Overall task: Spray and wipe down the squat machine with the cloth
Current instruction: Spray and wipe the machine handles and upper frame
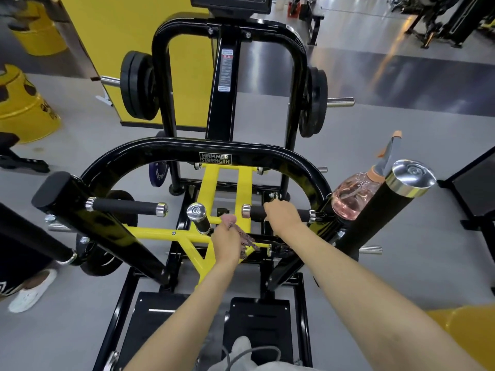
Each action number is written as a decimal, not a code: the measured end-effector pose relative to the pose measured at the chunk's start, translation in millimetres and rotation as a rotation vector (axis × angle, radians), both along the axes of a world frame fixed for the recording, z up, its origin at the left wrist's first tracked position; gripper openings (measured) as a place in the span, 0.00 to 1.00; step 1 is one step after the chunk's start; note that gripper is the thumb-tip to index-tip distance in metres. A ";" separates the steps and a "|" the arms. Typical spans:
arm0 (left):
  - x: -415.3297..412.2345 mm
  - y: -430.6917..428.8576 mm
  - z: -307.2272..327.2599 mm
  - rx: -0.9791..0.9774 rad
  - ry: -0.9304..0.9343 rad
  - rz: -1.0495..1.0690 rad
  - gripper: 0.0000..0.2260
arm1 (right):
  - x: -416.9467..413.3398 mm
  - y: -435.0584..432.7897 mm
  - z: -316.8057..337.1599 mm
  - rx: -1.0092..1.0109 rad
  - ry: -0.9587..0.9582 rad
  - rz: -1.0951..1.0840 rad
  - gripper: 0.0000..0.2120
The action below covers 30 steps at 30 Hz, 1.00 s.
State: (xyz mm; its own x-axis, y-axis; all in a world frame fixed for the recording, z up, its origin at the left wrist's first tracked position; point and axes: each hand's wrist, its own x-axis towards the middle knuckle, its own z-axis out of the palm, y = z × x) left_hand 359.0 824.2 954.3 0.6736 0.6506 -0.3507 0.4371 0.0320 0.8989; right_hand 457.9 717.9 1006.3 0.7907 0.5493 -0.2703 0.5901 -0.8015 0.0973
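Note:
The black and yellow squat machine point(214, 148) fills the middle of the head view. My left hand point(225, 239) is shut on a striped cloth point(245, 238), pressed against a yellow crossbar point(160, 232) below a short black handle point(199, 218). My right hand point(284, 212) grips the right horizontal black handle point(255, 211) of the machine. A clear spray bottle point(353, 195) with pink liquid and an orange nozzle rests on the machine's right arm, beside a long black padded bar point(385, 207).
Weight plates point(138, 85) hang on both sides of the rear frame. Black footplates point(257, 325) lie below my arms. Another person's white shoe point(32, 290) stands on the grey floor at the left. Yellow barrels point(24, 108) sit at the far left.

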 end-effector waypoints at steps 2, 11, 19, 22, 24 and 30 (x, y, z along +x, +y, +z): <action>5.3 -4.2 10.1 -0.010 -0.115 -0.008 0.12 | 1.3 0.9 -0.9 0.002 0.000 -0.003 0.10; -15.7 -19.1 11.9 -0.097 -0.050 -0.148 0.13 | 1.4 -1.4 -2.8 -0.017 -0.009 0.006 0.10; 18.0 0.4 27.6 -0.790 -0.062 0.213 0.11 | -3.9 -3.3 0.0 -0.035 -0.061 0.022 0.13; 24.8 -3.0 34.8 -0.777 -0.084 0.284 0.09 | -5.6 -4.5 0.5 -0.040 -0.067 0.018 0.15; 17.9 -2.6 38.3 -0.734 -0.067 0.291 0.07 | -6.2 -5.3 0.9 -0.033 -0.069 0.018 0.15; 9.9 -7.0 48.7 -0.025 -0.153 0.184 0.12 | -6.0 -6.4 -0.1 -0.001 -0.076 0.024 0.11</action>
